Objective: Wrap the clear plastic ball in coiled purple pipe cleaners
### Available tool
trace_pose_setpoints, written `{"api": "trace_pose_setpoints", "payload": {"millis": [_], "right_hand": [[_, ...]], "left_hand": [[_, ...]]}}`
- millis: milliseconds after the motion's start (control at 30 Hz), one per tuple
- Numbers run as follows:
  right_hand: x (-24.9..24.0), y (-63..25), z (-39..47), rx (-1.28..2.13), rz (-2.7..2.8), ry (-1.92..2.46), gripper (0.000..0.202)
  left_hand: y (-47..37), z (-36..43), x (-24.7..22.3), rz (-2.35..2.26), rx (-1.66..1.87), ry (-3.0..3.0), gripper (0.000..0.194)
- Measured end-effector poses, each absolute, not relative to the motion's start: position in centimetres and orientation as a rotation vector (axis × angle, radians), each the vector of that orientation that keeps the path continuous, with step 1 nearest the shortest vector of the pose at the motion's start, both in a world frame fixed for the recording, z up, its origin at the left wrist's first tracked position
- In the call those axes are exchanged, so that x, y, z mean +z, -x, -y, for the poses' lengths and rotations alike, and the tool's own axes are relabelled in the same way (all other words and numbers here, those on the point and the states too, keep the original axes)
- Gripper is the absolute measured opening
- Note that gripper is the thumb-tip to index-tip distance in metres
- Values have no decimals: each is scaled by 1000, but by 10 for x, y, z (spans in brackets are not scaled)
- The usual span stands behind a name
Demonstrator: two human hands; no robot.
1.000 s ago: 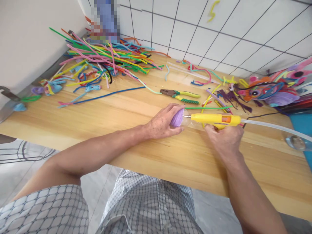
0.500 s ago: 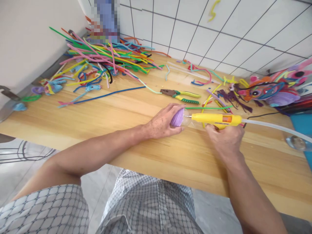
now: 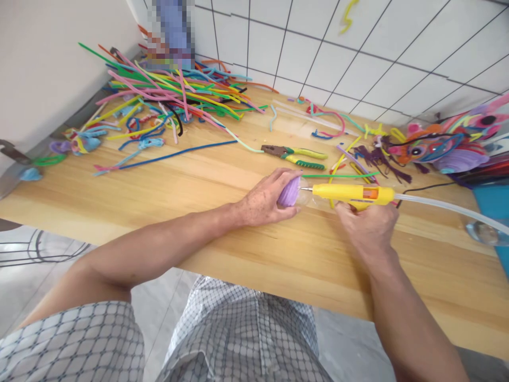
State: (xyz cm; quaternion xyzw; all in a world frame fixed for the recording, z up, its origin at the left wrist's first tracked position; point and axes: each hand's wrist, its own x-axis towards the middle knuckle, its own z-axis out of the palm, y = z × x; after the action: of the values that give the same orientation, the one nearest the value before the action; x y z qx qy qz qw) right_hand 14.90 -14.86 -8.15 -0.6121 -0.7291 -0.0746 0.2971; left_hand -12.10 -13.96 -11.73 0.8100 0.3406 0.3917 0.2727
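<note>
My left hand [image 3: 264, 200] is closed around a clear plastic bottle wrapped partly in purple pipe cleaner [image 3: 289, 192], which lies on its side on the wooden table [image 3: 191, 199]. Fingers hide much of the wrapped end; its clear part points right. In my right hand [image 3: 371, 225] is a yellow hot glue gun [image 3: 342, 193], gripped by its handle. The gun's metal tip points left and reaches the edge of the purple wrapping. A long translucent glue stick [image 3: 445, 204] runs out of the gun's back. Just behind the bottle lies a green pipe cleaner [image 3: 342, 175].
Pliers [image 3: 294, 156] with green and yellow handles lie beyond my hands. A large heap of coloured pipe cleaners [image 3: 178, 90] fills the back left. Colourful pipe-cleaner figures [image 3: 441, 143] stand at the right, near a black cord [image 3: 429, 187] and a blue mat [image 3: 491, 204].
</note>
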Motion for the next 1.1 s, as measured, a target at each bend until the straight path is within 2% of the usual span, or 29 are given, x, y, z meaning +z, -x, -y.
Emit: {"api": "trace_pose_setpoints", "payload": {"millis": [400,567,1100], "right_hand": [[-85,-150,148,-194,1916,1654,27],[-86,-151,148,-226,1912,1661,34],[-89,-153,148,-221,1902,1642,33]], "left_hand": [[122,140,-116,-915,1041,-2201,75],[122,140,-117,-916,1035,-2208,75],[121,140,-116,-895,1039,-2189,74]]}}
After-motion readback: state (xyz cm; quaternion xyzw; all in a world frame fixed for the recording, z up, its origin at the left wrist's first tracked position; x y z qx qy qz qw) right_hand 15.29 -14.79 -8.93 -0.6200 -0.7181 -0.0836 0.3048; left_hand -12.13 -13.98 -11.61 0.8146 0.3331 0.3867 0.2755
